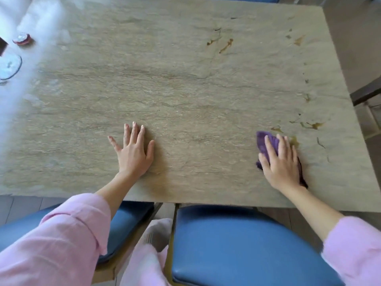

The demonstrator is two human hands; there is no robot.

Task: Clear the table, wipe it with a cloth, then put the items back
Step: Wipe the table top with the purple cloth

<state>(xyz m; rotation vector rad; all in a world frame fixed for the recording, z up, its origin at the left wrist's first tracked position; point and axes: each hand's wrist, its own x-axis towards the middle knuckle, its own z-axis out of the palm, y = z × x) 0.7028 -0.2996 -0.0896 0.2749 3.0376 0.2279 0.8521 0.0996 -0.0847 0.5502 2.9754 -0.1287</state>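
Wiping step: the purple cloth [268, 144] is pressed flat on the tabletop [185, 89] near its right front corner, under the right hand [281, 162].
Right fingers: spread wide over the cloth [268, 144], pinning it down rather than gripping it.
Left fingers: splayed wide and empty, the left hand [134, 150] laid palm-down on bare stone, well apart from the cloth.
Risk, smearing: the brown stains [226, 45] could be dragged into streaks if the same soiled patch of cloth is pushed over them; the mark just beside the right fingertips [293, 141] is judged the nearest case.
Risk, missed spots: the stains trail along the right edge and toward the far side, so the farther ones may be left if the reach stays short.
Risk, left edge: a glass dish [9, 67] and a small red-rimmed item [22, 39] are seen at the far left, in glare; they could be knocked if the wipe is swept that way, and what they are cannot be told for certain.
Count, hands: two.
Count, cloths: one.
Count, items left on the tabletop: two visible.
Count, blue chair seats [237, 244]: two in front; a third edge is glimpsed at the far side.
Count, stain clusters: about five, not sharply separable.
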